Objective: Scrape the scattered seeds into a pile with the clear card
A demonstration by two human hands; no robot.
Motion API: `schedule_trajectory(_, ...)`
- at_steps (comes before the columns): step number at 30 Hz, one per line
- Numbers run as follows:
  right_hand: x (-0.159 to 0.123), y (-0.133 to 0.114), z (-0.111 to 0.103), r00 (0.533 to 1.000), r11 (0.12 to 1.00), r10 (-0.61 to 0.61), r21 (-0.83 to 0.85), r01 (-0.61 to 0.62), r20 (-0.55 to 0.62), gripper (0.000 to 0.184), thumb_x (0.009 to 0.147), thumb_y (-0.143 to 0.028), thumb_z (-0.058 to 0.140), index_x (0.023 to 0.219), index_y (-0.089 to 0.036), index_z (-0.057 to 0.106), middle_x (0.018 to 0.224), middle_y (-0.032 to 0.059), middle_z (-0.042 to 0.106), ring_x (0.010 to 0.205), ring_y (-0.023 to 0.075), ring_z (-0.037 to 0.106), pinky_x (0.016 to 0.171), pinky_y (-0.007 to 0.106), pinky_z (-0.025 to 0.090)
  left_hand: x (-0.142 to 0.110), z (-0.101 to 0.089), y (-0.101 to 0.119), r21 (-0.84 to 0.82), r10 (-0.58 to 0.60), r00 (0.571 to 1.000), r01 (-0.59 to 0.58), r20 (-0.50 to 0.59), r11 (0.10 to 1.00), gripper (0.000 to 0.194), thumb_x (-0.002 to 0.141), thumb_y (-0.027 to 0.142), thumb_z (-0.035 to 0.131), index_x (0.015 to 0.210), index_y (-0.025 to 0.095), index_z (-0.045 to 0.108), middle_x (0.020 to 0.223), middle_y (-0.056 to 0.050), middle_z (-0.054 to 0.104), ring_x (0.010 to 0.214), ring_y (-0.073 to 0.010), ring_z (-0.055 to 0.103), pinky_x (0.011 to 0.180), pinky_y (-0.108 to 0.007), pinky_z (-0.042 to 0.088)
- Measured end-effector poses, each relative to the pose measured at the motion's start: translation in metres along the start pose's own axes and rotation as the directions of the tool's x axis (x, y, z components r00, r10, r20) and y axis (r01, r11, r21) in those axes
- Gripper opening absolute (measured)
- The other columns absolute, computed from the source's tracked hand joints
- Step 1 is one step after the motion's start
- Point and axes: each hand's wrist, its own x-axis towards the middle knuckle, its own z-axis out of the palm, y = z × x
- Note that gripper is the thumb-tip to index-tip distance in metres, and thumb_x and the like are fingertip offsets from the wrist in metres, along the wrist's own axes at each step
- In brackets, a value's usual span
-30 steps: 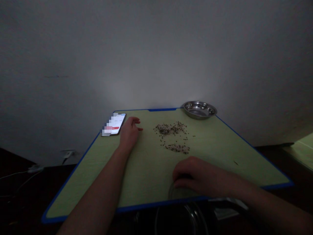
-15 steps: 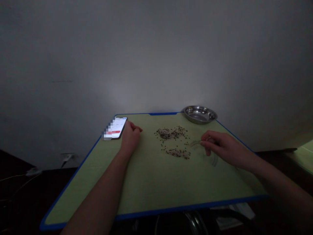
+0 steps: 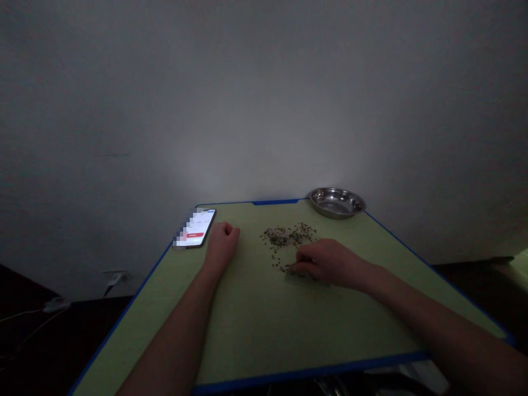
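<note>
One clear piece in curled right hand

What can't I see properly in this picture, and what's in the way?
All in the head view:
- The clear thing's whole shape: the right hand covers part, and it's blurry.
- How many dark bits there are: too tiny, some maybe covered.
- The phone's words: blocky squares, small print.
- The left palm: curled fingers of the left hand.

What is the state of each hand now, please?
Left hand: closed, beside the phone.
Right hand: closed, holding a clear piece, partly hidden.
</note>
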Motion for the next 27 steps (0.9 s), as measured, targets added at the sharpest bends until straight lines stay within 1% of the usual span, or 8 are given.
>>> schedule_trajectory(3, 0.020, 0.008, 0.001, 0.999, 0.997, -0.012, -0.083, 0.009, -0.035, 0.013, 0.087, -0.030, 0.061, 0.084, -0.021, 0.070, 0.077, 0.0041, 0.073, 0.069, 0.0176, 0.063, 0.057, 0.026, 0.031, -0.001, 0.000, -0.002, -0.004, 0.002, 1.000, -0.002, -0.016, 1.000, 0.021, 0.076, 0.022, 0.052, 0.058, 0.020, 0.041, 0.064, 0.003, 0.045, 0.064, -0.0136, 0.045, 0.059, -0.027, 0.031)
schedule_trajectory(6, 0.036, 0.019, 0.000, 0.998, 0.996, 0.001, -0.094, -0.007, -0.068, 0.015, 0.088, -0.032, 0.059, 0.088, -0.021, 0.070, 0.081, 0.0051, 0.073, 0.072, 0.0187, 0.063, 0.057, 0.027, 0.032, -0.002, -0.001, -0.003, -0.049, 0.015, 0.999, -0.016, -0.034, 0.999, 0.020, 0.079, 0.027, 0.050, 0.061, 0.020, 0.043, 0.061, 0.003, 0.048, 0.061, -0.0139, 0.046, 0.058, -0.027, 0.032)
schedule_trajectory(12, 0.044, 0.040, -0.012, 0.977, 0.994, 0.083, 0.088, -0.067, -0.195, 0.016, 0.089, -0.031, 0.058, 0.088, -0.019, 0.068, 0.079, 0.0046, 0.072, 0.067, 0.0160, 0.062, 0.059, 0.026, 0.038, -0.002, 0.001, -0.004, -0.050, 0.018, 0.999, -0.020, -0.049, 0.999, 0.019, 0.080, 0.029, 0.049, 0.064, 0.021, 0.041, 0.062, 0.002, 0.051, 0.062, -0.0149, 0.051, 0.058, -0.028, 0.035)
schedule_trajectory(16, 0.039, 0.048, -0.018, 0.961, 0.994, 0.108, 0.035, -0.103, -0.255, 0.014, 0.088, -0.027, 0.058, 0.090, -0.019, 0.068, 0.081, 0.0053, 0.072, 0.070, 0.0178, 0.062, 0.061, 0.027, 0.038, -0.001, 0.004, -0.005, -0.274, -0.020, 1.000, 0.013, -0.023, 0.962, 0.007, 0.081, 0.027, 0.046, 0.083, 0.020, 0.045, 0.077, 0.000, 0.058, 0.061, -0.0136, 0.059, 0.061, -0.029, 0.045)
schedule_trajectory(18, 0.038, 0.049, -0.017, 0.961, 0.993, 0.104, -0.024, -0.114, -0.255, 0.015, 0.087, -0.028, 0.057, 0.093, -0.020, 0.068, 0.083, 0.0054, 0.073, 0.072, 0.0192, 0.063, 0.061, 0.028, 0.038, -0.001, 0.005, -0.005, -0.377, -0.019, 1.000, 0.017, -0.003, 0.926, 0.015, 0.083, 0.021, 0.040, 0.096, 0.020, 0.046, 0.087, -0.002, 0.060, 0.057, -0.0122, 0.061, 0.060, -0.030, 0.048)
schedule_trajectory(20, 0.038, 0.048, -0.015, 0.963, 0.990, 0.086, -0.086, -0.112, -0.256, 0.017, 0.087, -0.027, 0.055, 0.095, -0.021, 0.069, 0.087, 0.0059, 0.073, 0.075, 0.0203, 0.064, 0.060, 0.029, 0.037, -0.002, 0.004, -0.004, -0.413, -0.001, 1.000, 0.000, -0.003, 0.911, 0.027, 0.079, 0.014, 0.036, 0.103, 0.020, 0.046, 0.095, -0.004, 0.059, 0.054, -0.0113, 0.061, 0.059, -0.030, 0.050)
schedule_trajectory(23, 0.042, 0.042, -0.012, 0.964, 0.986, 0.035, -0.148, -0.076, -0.264, 0.019, 0.085, -0.022, 0.053, 0.097, -0.021, 0.069, 0.091, 0.0066, 0.073, 0.077, 0.0205, 0.064, 0.061, 0.029, 0.037, -0.003, 0.002, -0.003, -0.428, 0.008, 1.000, -0.008, -0.001, 0.904, 0.036, 0.070, 0.008, 0.037, 0.102, 0.020, 0.048, 0.099, -0.004, 0.059, 0.057, -0.0116, 0.063, 0.062, -0.031, 0.053)
schedule_trajectory(27, 0.051, 0.033, -0.006, 0.955, 0.986, -0.021, -0.162, -0.028, -0.295, 0.023, 0.085, -0.016, 0.049, 0.096, -0.018, 0.068, 0.098, 0.0080, 0.071, 0.082, 0.0194, 0.063, 0.065, 0.029, 0.038, 0.000, 0.002, -0.005, -0.468, -0.006, 1.000, 0.016, 0.021, 0.884, 0.034, 0.067, 0.008, 0.037, 0.098, 0.018, 0.047, 0.092, -0.004, 0.061, 0.064, -0.0146, 0.066, 0.067, -0.033, 0.054)
